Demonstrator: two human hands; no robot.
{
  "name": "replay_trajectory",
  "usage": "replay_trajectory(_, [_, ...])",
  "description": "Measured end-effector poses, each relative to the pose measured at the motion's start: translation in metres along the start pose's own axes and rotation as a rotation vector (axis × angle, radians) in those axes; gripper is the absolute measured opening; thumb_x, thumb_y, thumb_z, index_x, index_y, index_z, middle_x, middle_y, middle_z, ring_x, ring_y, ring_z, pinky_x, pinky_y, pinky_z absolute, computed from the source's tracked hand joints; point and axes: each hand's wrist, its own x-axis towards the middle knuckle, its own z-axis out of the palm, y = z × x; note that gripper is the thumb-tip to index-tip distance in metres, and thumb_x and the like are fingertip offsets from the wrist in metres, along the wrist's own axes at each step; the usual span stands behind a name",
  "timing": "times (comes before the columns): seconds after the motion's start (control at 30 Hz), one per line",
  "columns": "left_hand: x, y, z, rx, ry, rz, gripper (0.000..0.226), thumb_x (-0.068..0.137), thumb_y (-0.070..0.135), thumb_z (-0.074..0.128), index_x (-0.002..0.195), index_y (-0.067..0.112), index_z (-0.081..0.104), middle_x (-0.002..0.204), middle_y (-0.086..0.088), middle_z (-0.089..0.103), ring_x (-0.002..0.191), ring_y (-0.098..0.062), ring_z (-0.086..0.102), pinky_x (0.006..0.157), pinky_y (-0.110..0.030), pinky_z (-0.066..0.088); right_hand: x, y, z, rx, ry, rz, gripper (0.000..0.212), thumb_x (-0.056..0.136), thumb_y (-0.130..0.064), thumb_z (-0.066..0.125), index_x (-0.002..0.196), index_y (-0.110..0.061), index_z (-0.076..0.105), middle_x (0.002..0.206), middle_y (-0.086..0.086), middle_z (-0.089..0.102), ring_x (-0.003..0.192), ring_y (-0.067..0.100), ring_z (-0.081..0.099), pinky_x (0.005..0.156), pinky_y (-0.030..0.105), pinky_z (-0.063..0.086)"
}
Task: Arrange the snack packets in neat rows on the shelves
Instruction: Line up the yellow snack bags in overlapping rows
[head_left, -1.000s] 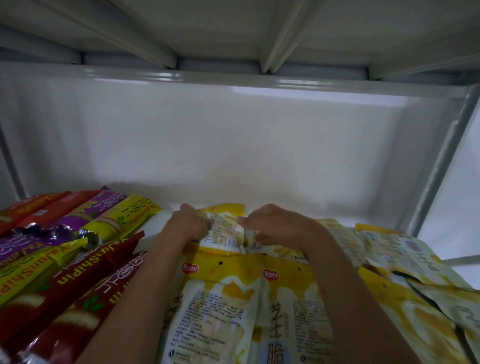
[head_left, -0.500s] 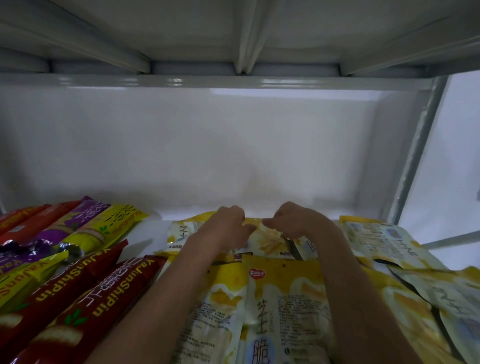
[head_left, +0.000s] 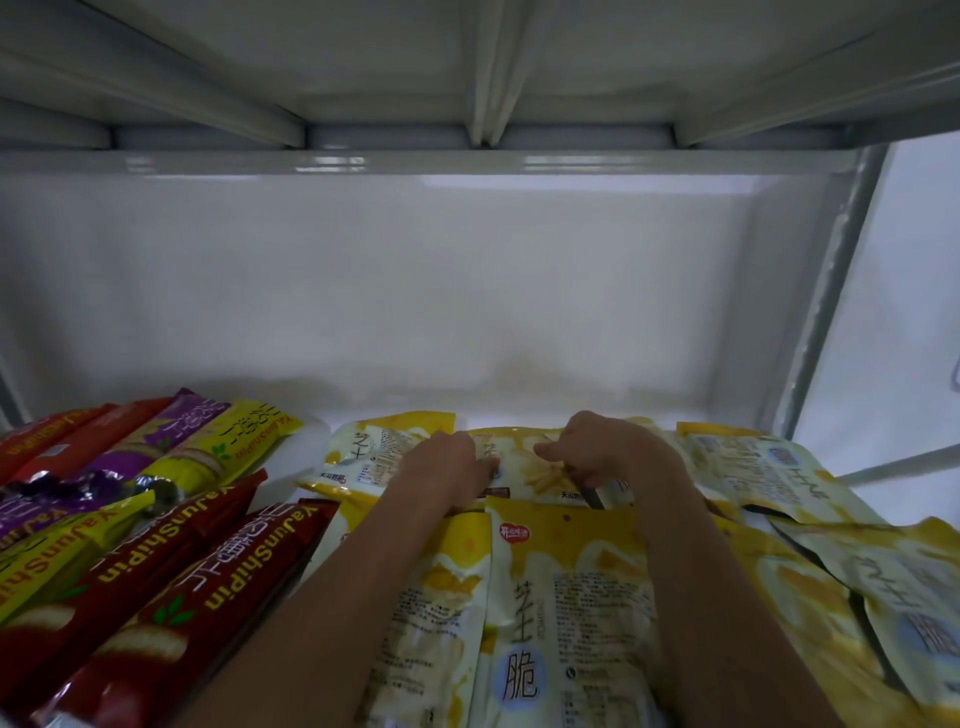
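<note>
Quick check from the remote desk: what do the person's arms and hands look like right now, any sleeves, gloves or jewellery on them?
Both forearms are bare as far as the view shows: no sleeves reach into the picture. The left hand and right hand wear no gloves, and no watch, bracelet or ring shows on the wrists or fingers that are visible.

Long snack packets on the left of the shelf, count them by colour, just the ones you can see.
Long red foil packets: 4
Long purple foil packets: 2
Long yellow foil packets: 2
Total: 8 in view; the left edge of the picture may hide more.
</note>
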Motion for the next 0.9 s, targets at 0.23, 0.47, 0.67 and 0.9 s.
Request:
replay_trajectory(0.23, [0.002,-0.002,-0.002,-0.238,-0.059,-0.045,0.058,0.106,0.054,0.050,0.091,0.000,0.065,0.082,-0.022,0.062,0.081,-0.031,0.065,0.070,-0.038,0.049,-0.001,-0.005,-0.001,-0.023,-0.057,-0.012,0.052,0.101,-0.052,0.060,0.070,-0.010,0.053,0.054,0.001,0.051,0.051,0.016,0.047,0.065,0.028,0.044])
replay_trajectory(0.47, [0.007,-0.027,-0.021,-0.789,-0.044,-0.162,0.052,0.087,0.048,0.081,0.075,0.016,0.043,0.063,-0.005,0.034,0.049,-0.019,0.035,0.055,-0.029,0.028,-0.005,-0.008,-0.006,0.201,-0.098,-0.044,0.058,0.097,-0.061,0.060,0.123,-0.009,0.067,0.113,0.007,0.074,0.102,0.021,0.073,0.098,0.040,0.056])
replay_trajectory(0.67, [0.007,-0.054,-0.040,-1.041,0.100,-0.164,0.045,0.076,0.033,0.094,0.090,0.007,0.061,0.097,-0.012,0.076,0.085,-0.029,0.076,0.079,-0.047,0.061,-0.009,-0.012,-0.010,0.369,-0.016,-0.089,0.047,0.100,-0.046,0.066,0.120,-0.004,0.068,0.118,0.015,0.072,0.084,0.021,0.065,0.075,0.032,0.050])
replay_trajectory(0.9, [-0.020,-0.056,-0.090,-1.277,0.109,-0.016,0.033,0.091,0.012,0.079,0.120,0.002,0.066,0.108,-0.016,0.079,0.091,-0.025,0.079,0.071,-0.031,0.063,-0.013,-0.018,-0.025,0.550,0.070,-0.195,0.064,0.095,-0.052,0.069,0.136,-0.003,0.061,0.130,0.015,0.066,0.109,0.025,0.068,0.083,0.030,0.051])
